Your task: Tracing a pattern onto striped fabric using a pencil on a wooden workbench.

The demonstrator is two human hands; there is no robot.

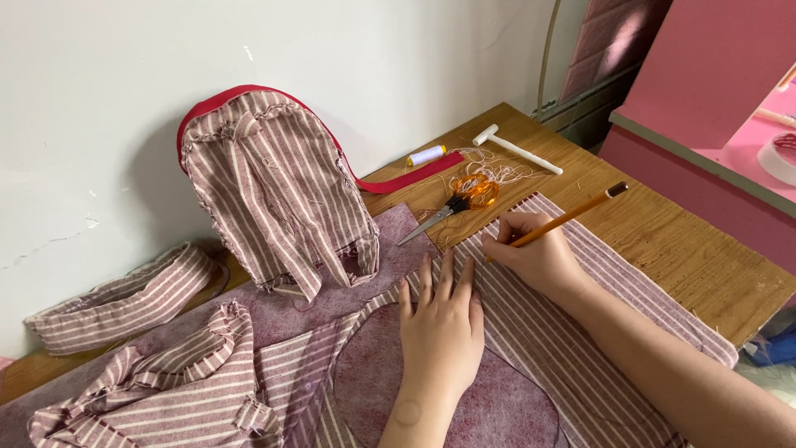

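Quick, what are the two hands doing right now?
Left hand: open, pressed flat on the purple felt piece, holding nothing.
Right hand: closed around an orange pencil, its tip on the striped fabric.

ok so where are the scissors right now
In the head view, the orange-handled scissors lie on the wooden table just beyond the right hand, beside loose threads and the red strap.
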